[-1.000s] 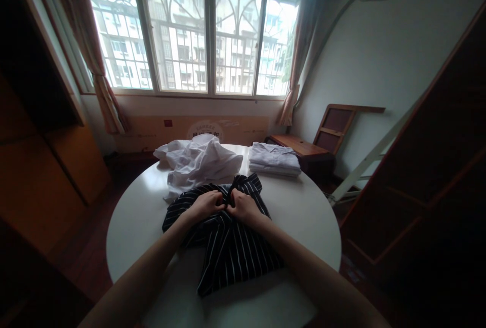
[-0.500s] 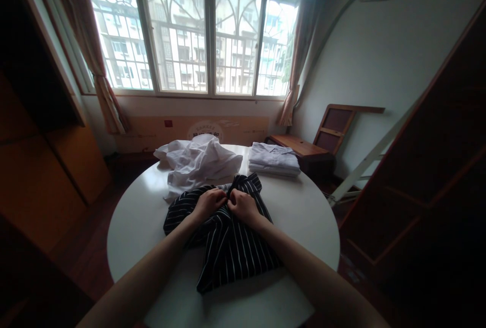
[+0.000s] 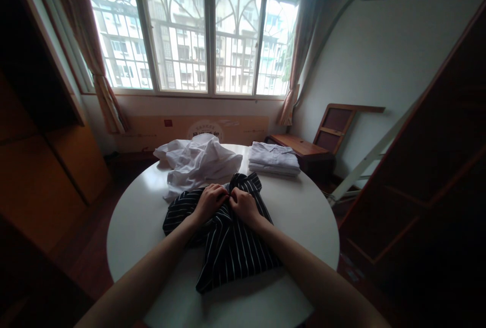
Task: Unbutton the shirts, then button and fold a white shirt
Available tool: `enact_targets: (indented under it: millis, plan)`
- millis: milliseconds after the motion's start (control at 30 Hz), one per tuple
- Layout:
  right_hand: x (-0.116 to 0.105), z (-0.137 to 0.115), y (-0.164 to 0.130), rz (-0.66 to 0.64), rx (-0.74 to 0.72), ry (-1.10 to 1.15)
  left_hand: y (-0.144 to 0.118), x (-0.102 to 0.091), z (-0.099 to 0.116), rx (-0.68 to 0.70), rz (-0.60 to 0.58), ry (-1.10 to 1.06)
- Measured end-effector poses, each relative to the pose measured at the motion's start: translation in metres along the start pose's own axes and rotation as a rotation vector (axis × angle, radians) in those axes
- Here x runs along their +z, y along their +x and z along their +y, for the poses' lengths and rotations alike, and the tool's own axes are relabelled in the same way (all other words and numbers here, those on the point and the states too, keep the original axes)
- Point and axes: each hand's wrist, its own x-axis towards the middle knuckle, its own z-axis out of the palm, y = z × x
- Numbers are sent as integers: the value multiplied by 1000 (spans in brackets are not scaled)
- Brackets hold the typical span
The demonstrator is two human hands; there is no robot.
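A black garment with white stripes (image 3: pixel 243 247), seemingly a shirt, lies bunched on the white round table (image 3: pixel 304 227). My left hand (image 3: pixel 210 201) is closed on its upper middle part, with the fingertips pinching the cloth. Right beside it, my right hand (image 3: pixel 243 204) pinches the same spot from the other side, and the fingertips of both hands nearly meet. Whatever small part sits between the fingers is hidden. Behind the hands, a crumpled white garment (image 3: pixel 201 158) touches or almost touches the striped cloth.
A stack of folded white shirts (image 3: pixel 274 158) sits at the table's back right. Past the table are a long cardboard box (image 3: pixel 152 133) under the window and a wooden chair (image 3: pixel 334 125). A dark wooden panel (image 3: pixel 417 176) leans at the right.
My left hand has shifted slightly up and right, its fingers more bent over the cloth. My right hand and the garments stay nearly in place.
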Motion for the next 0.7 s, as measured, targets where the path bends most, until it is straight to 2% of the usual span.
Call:
enact_targets:
  millis: [333, 700]
  plan:
    - [3, 3, 0, 37, -48, 225, -1, 2, -3, -86, -39, 11]
    - [1, 5, 6, 60, -21, 407, 4, -1, -2, -137, -73, -308]
